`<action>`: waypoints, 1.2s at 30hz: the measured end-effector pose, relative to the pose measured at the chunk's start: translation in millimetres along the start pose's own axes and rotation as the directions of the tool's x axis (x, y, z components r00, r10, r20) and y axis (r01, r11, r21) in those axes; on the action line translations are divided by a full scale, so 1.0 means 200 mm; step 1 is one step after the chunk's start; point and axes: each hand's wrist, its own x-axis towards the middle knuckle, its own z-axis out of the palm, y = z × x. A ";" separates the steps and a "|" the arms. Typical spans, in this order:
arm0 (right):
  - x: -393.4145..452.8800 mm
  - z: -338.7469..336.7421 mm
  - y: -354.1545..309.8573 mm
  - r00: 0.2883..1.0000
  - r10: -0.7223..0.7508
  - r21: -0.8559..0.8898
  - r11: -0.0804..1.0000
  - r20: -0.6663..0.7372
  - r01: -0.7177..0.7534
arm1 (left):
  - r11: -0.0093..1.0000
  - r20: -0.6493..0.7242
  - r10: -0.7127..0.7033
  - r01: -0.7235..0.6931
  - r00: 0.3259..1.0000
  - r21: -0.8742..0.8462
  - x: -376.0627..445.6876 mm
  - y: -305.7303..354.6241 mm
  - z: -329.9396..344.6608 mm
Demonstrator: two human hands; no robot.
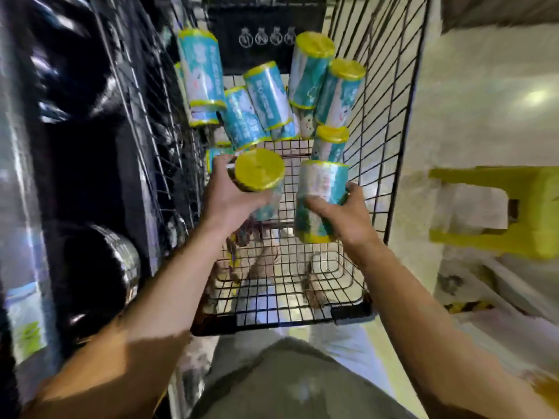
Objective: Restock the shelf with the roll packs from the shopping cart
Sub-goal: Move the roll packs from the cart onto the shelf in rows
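From 9 o'clock, dark shelf edging the wire shopping cart; left hand curled around a yellow-capped roll pack; right hand wrapped around a second roll pack; piled packs at 12 o'clock; bare cart floor below both hands.

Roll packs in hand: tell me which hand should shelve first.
Left, probably. The left hand grips a roll pack on the side of the dark shelf; the right hand holds its pack by the cart's far wall.
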 end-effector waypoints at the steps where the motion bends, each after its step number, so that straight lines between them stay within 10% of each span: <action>1: -0.07 -0.03 -0.04 0.998 -0.007 0.048 0.999 0.056 0.004 | 0.998 0.004 -0.018 0.018 1.000 -0.059 -0.08 0.05 -0.04; 13: -0.67 -0.39 -0.06 0.879 -0.287 0.302 0.937 0.382 0.175 | 0.741 -0.100 -0.024 -0.049 0.995 -0.669 -1.06 0.37 -0.04; 21: -1.02 -0.50 0.08 0.834 -0.296 0.322 0.935 0.466 0.152 | 0.630 -0.263 -0.173 -0.099 0.949 -0.770 -1.60 0.30 0.12; 30: -1.30 -0.44 0.17 0.755 -0.309 0.252 0.948 0.579 0.196 | 0.603 -0.364 0.057 -0.322 0.930 -0.730 -2.05 0.05 0.08; 36: -1.53 -0.26 0.25 0.680 -0.277 0.190 0.961 0.679 0.202 | 0.454 -0.502 -0.168 -0.385 0.848 -0.803 -2.20 -0.09 -0.02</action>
